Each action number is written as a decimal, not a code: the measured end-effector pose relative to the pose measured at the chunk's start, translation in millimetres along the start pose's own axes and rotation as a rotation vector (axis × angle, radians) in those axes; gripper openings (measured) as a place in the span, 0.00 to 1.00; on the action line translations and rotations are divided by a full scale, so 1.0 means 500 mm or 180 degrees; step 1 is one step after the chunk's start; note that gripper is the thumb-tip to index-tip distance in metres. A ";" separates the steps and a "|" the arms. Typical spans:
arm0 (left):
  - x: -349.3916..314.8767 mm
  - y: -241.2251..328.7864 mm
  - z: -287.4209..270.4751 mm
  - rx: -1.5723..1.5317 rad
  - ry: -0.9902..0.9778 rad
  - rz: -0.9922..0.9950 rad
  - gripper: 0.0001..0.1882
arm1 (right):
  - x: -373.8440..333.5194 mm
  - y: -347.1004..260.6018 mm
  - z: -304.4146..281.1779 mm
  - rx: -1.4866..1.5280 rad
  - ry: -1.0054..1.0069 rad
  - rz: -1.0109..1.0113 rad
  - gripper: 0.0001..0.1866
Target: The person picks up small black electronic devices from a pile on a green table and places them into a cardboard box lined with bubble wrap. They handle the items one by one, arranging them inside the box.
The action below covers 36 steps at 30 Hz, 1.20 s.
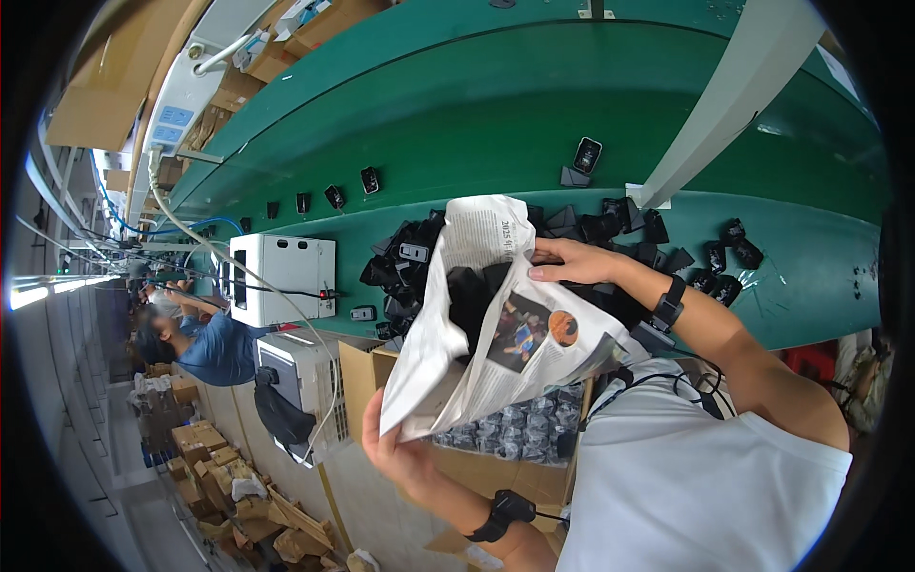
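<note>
A creased newspaper sheet (519, 357) spans the space between my hands, in front of the green bench. My left hand (400, 460) is closed on its lower left corner. With thumb and fingers, my right hand (572, 260) pinches its upper right edge. The sheet sags in folds, and dark things show through the gap between them. Behind it, small black plastic cases (610, 224) lie heaped on the bench, partly hidden by the paper. Under the sheet's lower edge, an open cardboard box (367, 381) holds rows of dark pieces in clear plastic wrap (515, 429).
A white machine (286, 279) with cables stands left on the green bench (791, 257). A grey post (734, 91) rises at the right. Several black cases (370, 179) sit along the green strip behind. A co-worker in blue (219, 348) sits farther left, near stacked cartons (205, 458).
</note>
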State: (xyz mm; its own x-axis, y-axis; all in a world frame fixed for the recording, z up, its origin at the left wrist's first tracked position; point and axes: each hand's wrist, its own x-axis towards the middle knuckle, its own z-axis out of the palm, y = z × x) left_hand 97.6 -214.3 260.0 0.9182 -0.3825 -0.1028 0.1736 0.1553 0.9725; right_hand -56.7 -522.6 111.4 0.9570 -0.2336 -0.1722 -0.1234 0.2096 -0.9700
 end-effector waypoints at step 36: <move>-0.115 -0.057 -0.399 0.0256 0.3165 0.1428 0.17 | -0.046 0.017 -0.048 -0.1004 0.0551 -0.0255 0.16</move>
State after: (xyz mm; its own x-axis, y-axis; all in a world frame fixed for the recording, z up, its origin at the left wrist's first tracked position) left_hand 110.7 -15.1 196.6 0.7756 0.6061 0.1765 -0.2391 0.0232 0.9707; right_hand -86.0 -538.4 102.9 0.9116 -0.4002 -0.0939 -0.1507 -0.1127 -0.9821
